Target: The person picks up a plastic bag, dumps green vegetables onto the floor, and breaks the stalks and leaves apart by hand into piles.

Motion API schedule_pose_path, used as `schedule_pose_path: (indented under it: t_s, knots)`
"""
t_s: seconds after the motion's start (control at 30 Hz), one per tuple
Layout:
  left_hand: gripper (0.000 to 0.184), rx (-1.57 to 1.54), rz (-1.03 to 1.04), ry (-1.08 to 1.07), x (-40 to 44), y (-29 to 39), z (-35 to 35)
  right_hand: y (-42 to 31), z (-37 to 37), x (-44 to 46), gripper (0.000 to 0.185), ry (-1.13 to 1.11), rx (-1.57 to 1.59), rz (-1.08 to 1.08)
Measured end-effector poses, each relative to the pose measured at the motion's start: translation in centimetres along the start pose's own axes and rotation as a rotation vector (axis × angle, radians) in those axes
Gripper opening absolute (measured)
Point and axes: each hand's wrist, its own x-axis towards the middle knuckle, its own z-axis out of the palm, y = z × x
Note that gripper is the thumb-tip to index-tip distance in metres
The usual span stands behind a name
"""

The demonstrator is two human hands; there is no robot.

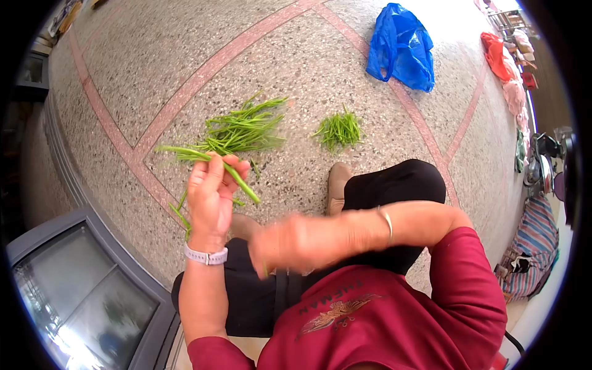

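Note:
My left hand, with a pale watch strap at the wrist, pinches a green vegetable stem between thumb and fingers. The stem slants down to the right past the fingertips. To its right, in front of my lap, my right hand is smeared by motion, so its fingers cannot be made out; a small green speck shows at its lower edge. Beyond my left hand a loose pile of long green stems lies on the floor. A smaller heap of short green pieces is to the right of that pile.
A crumpled blue plastic bag lies on the speckled floor farther off. Close on the left stands a grey-framed glass panel. A striped bag and red cloth are along the right side. A few stems lie scattered near my left wrist.

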Motion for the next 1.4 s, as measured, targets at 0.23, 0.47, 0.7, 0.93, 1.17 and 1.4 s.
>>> schedule_pose_path:
  t_s: [0.23,0.47,0.7,0.93,1.17,1.4]
  knots:
    - [0.014,0.253,0.035,-0.11,-0.8,-0.9,-0.1,1.4,-3.1,0.8,0.019,0.488,0.131,0.678]
    - [0.019,0.288,-0.054,-0.18,-2.0,-1.5,1.2,3.7,-5.1,1.6,0.02,0.63,0.385,0.766]
    - [0.015,-0.049,-0.158,-0.205,-2.2,-1.5,1.1,3.9,-3.6,2.0,0.015,0.718,0.421,0.594]
    - [0.012,-0.018,0.015,-0.016,-1.4,-2.1,-0.1,0.7,1.4,0.8,0.019,-0.072,-0.512,0.167]
    - [0.01,0.173,0.096,-0.013,-1.7,-2.3,-0.4,2.1,0.1,-1.0,0.016,0.308,0.134,0.428]
    - [0.012,0.247,0.112,-0.006,-1.3,-2.9,-0.6,2.5,-0.3,-1.1,0.019,0.359,0.104,0.487]
